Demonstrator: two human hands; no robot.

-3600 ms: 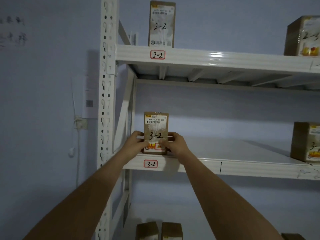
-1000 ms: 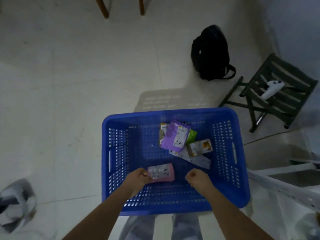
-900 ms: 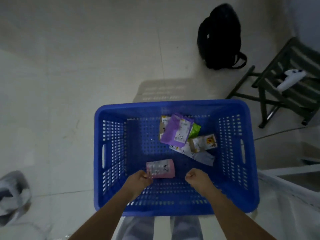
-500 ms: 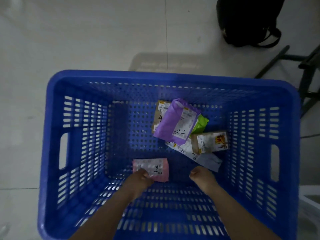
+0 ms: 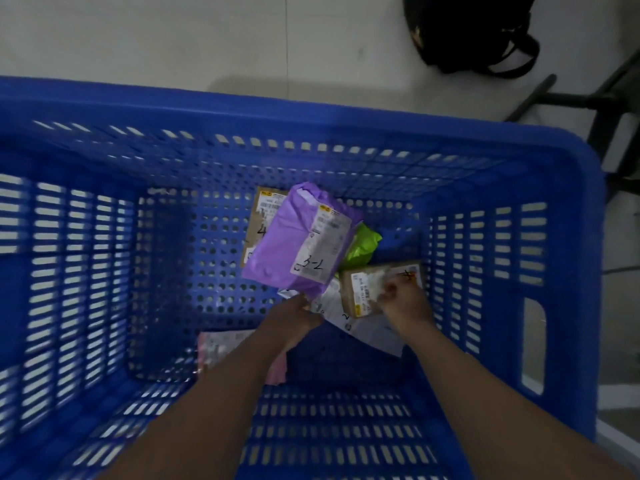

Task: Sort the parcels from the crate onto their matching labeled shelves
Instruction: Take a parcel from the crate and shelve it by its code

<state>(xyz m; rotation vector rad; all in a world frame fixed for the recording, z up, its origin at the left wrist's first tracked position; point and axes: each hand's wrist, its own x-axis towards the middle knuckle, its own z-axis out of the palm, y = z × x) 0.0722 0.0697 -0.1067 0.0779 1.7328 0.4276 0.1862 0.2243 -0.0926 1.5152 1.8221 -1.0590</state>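
Note:
The blue crate (image 5: 311,109) fills the view, with both my arms reaching down into it. A purple mailer (image 5: 294,244) with a handwritten label lies on a flat brown parcel (image 5: 261,216) and a green bag (image 5: 363,247). My right hand (image 5: 405,303) curls its fingers onto a small brown box (image 5: 360,285) at the right. My left hand (image 5: 294,317) is at the purple mailer's near corner, over a white mailer (image 5: 367,327); its fingers are hidden. A pink parcel (image 5: 221,344) lies partly under my left forearm.
A black backpack (image 5: 467,29) lies on the pale floor beyond the crate's far right corner. The dark frame of a folding stool (image 5: 616,109) stands to the right of it. The crate's left half holds no parcels.
The view has dropped closer into the crate. Both hands have moved forward from beside the pink parcel to the pile at the right; the right one now lies on the small brown box.

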